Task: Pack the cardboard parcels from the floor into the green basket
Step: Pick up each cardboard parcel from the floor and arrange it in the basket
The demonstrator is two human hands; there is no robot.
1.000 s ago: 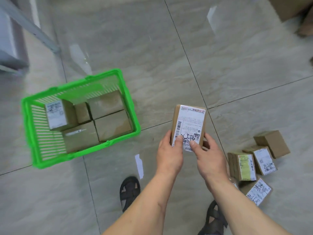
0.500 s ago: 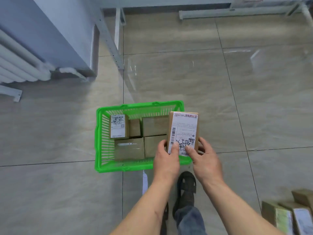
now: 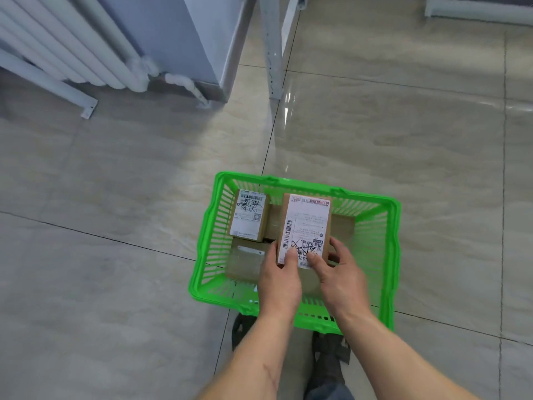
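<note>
While the radiator (image 3: 72, 50) stands far off at the left, the basket (image 3: 393, 255) sits at the person's feet with a labelled parcel (image 3: 249, 215) upright in its far-left corner. Left hand (image 3: 278, 280) and right hand (image 3: 343, 280) both pinch the held parcel's (image 3: 305, 226) near end, long axis pointing away, over the basket's middle; bare room seems to lie rightward, nearer the right hand.

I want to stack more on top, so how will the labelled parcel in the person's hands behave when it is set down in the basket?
The held parcel looks like a stiff cardboard box with flat faces, so it should lie steady, not roll. The left hand and right hand grip only its near end, so it is probably light.
</note>
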